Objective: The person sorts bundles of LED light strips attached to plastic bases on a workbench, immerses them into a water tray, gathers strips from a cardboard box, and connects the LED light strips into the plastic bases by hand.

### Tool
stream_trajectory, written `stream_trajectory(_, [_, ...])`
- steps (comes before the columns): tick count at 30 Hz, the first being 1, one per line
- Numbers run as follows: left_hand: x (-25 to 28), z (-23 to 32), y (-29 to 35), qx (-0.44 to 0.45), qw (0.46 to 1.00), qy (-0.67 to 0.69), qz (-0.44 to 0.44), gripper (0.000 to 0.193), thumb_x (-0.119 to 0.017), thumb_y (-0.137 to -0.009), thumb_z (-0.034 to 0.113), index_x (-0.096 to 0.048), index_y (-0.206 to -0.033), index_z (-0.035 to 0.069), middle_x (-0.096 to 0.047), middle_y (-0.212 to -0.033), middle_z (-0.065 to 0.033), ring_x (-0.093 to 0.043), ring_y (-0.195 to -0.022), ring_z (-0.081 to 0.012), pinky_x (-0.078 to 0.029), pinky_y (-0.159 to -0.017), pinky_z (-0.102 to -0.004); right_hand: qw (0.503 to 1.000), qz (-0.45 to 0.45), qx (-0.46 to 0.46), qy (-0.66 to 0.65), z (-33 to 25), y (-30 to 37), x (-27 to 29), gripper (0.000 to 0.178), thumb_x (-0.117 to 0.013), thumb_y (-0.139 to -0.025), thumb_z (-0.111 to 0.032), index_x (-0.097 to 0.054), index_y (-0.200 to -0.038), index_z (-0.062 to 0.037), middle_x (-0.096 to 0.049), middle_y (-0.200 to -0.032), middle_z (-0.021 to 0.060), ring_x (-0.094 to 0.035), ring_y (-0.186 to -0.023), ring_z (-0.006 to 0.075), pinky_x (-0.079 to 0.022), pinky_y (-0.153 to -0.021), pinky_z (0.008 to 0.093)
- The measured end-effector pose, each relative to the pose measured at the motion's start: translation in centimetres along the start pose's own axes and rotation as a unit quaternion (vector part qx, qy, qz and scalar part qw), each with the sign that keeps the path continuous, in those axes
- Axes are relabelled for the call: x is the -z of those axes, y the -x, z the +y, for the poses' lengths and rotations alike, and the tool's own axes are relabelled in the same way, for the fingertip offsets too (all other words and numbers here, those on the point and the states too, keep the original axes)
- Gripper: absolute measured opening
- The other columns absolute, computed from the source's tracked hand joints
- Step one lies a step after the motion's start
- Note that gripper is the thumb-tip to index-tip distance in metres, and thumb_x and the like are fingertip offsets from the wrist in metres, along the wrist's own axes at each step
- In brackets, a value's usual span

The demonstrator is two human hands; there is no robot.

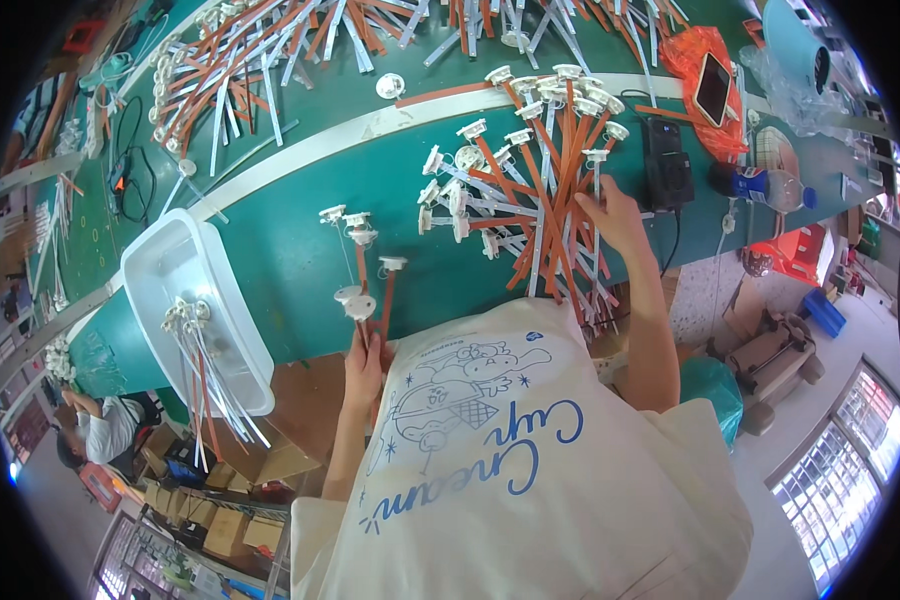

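Observation:
My left hand (363,372) is closed around the lower ends of several thin strips (388,298), at least two of them orange. White round end pieces (360,307) top them, above the green table's near edge. To the right, a loose heap of orange and silver strips (545,200) with white round ends lies on the table. At that heap's right side my right hand (618,218) pinches a strip whose white round end (596,156) stands above the fingers. Where the held strips end below each hand is hard to make out.
On the left a white plastic tub (255,350) holds more strips. Further heaps (240,70) lie beyond a pale rail (320,139). At right are a black device (667,165), a phone (713,90) on orange plastic, and a bottle (765,187). Another person (115,430) sits far left.

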State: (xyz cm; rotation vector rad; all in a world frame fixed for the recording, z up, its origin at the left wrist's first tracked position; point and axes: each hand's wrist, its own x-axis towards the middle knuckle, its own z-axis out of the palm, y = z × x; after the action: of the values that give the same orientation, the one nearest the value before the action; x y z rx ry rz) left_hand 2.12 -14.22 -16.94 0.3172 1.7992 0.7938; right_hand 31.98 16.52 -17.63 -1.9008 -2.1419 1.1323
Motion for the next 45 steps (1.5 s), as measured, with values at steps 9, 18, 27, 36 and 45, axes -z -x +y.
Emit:
stream_trajectory(9, [-1.7,2.3,-3.8,-0.029,0.997,0.066,0.028,0.024,-0.04,-0.094,0.023,-0.047,-0.104,0.003,-0.061,-0.089,-0.0079,-0.06,-0.077,-0.0135,-0.05,-0.064,-0.0268,0.992,0.108,0.057,-0.038,0.9,1.6,0.5,0.024,-0.049,-0.089,-0.019,-0.053,-0.109,-0.0064,-0.061,-0.075,0.0124,-0.06,-0.065,0.0201,-0.046,-0.06,0.0302])
stream_trajectory(18, [1.5,2.8,-6.4,-0.033,0.987,-0.03,0.157,0.035,-0.041,-0.093,0.03,-0.058,-0.091,0.0,-0.061,-0.08,-0.0132,-0.06,-0.075,-0.0153,-0.046,-0.063,-0.0287,0.974,0.025,0.019,-0.223,-8.3,5.5,0.7,0.022,-0.049,-0.09,-0.019,-0.059,-0.104,-0.0061,-0.046,-0.061,-0.0054,-0.038,-0.047,0.0004,-0.029,-0.041,0.0168])
stream_trajectory(27, [4.0,3.7,-8.6,-0.192,0.926,-0.115,0.303,0.028,-0.042,-0.092,0.024,-0.058,-0.095,0.001,-0.061,-0.075,-0.0167,-0.06,-0.068,-0.0326,-0.046,-0.062,-0.0361,0.932,-0.237,0.107,-0.254,-17.5,5.8,-6.7,0.021,-0.05,-0.09,-0.021,-0.059,-0.1,-0.0053,-0.045,-0.059,-0.0022,-0.038,-0.046,0.0022,-0.029,-0.041,0.0178])
stream_trajectory(36, [4.6,3.9,-8.3,-0.181,0.947,-0.174,0.198,0.023,-0.056,-0.085,0.024,-0.054,-0.093,0.002,-0.058,-0.065,-0.014,-0.054,-0.053,-0.0286,-0.044,-0.053,-0.0361,0.942,-0.208,0.092,-0.248,-17.3,4.9,-6.6,0.02,-0.051,-0.09,-0.021,-0.058,-0.099,-0.0045,-0.044,-0.058,-0.0035,-0.036,-0.044,0.0012,-0.026,-0.039,0.0173])
stream_trajectory(45, [6.5,7.3,-8.2,-0.239,0.929,-0.201,0.2,0.03,-0.066,-0.077,0.026,-0.058,-0.097,0.005,-0.057,-0.064,-0.0059,-0.052,-0.054,-0.013,-0.044,-0.054,-0.0271,0.926,-0.15,0.022,-0.345,-17.0,5.4,-7.3,0.023,-0.05,-0.09,-0.018,-0.058,-0.105,-0.0016,-0.045,-0.062,-0.002,-0.036,-0.042,0.0009,-0.026,-0.037,0.0171])
